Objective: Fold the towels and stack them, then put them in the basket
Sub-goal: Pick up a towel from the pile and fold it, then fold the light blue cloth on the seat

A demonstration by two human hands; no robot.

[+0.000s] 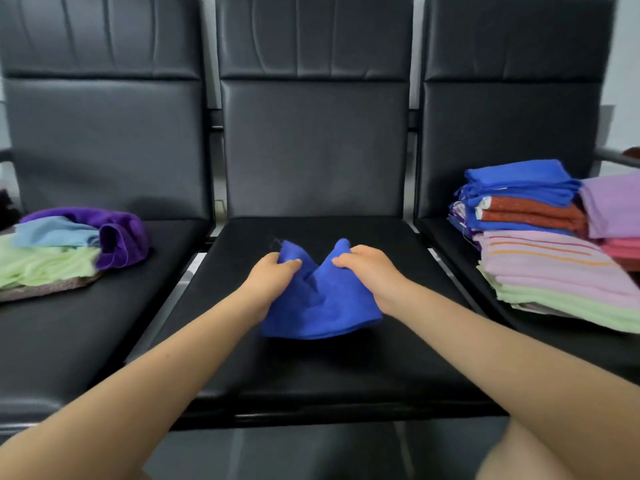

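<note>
A blue towel (pixel 320 306) lies on the middle black seat (pixel 311 368), its two far corners lifted off the cushion. My left hand (pixel 273 275) pinches the left corner and my right hand (pixel 372 268) pinches the right corner. The towel's near edge rests on the seat in a curved fold. On the right seat stands a stack of folded towels (pixel 540 244), blue, orange, pink and pale green. A loose heap of unfolded towels (pixel 65 247), purple, light blue and pale green, sits on the left seat. No basket is in view.
Three black padded chairs stand side by side with tall backrests (pixel 315 147). A second pile with a lilac towel (pixel 613 206) sits at the far right edge. A metal armrest (pixel 616 155) juts out behind the right stack. Narrow gaps separate the seats.
</note>
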